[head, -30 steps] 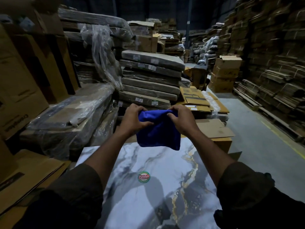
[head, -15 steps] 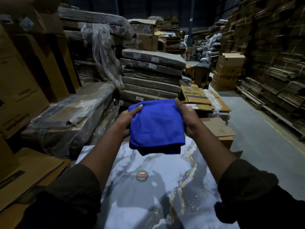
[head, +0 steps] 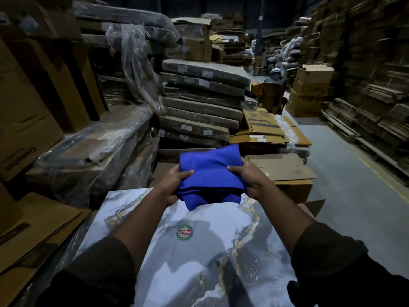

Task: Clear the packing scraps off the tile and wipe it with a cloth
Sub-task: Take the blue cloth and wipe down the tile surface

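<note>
A glossy marble-patterned tile (head: pixel 199 258) with grey and gold veins lies flat in front of me, a round red-and-green sticker (head: pixel 184 232) near its middle. Above the tile's far edge I hold a folded blue cloth (head: pixel 210 173) in both hands. My left hand (head: pixel 171 185) grips its left side, thumb on top. My right hand (head: pixel 247 177) grips its right side, thumb on top as well. The cloth hangs clear of the tile. No scraps show on the visible tile surface.
Plastic-wrapped bundles (head: pixel 88 156) and cardboard boxes (head: pixel 31 111) crowd the left. A stack of wrapped flat packs (head: pixel 199 103) stands ahead, flattened cartons (head: pixel 265 127) and a brown box (head: pixel 285 173) beyond the tile. A concrete aisle (head: pixel 354 196) runs on the right; a person (head: pixel 274 77) sits far back.
The cloth went from a bunched wad to a flat fold held up, and is now lowered slightly toward the tile's far edge with both thumbs pressed on top.
</note>
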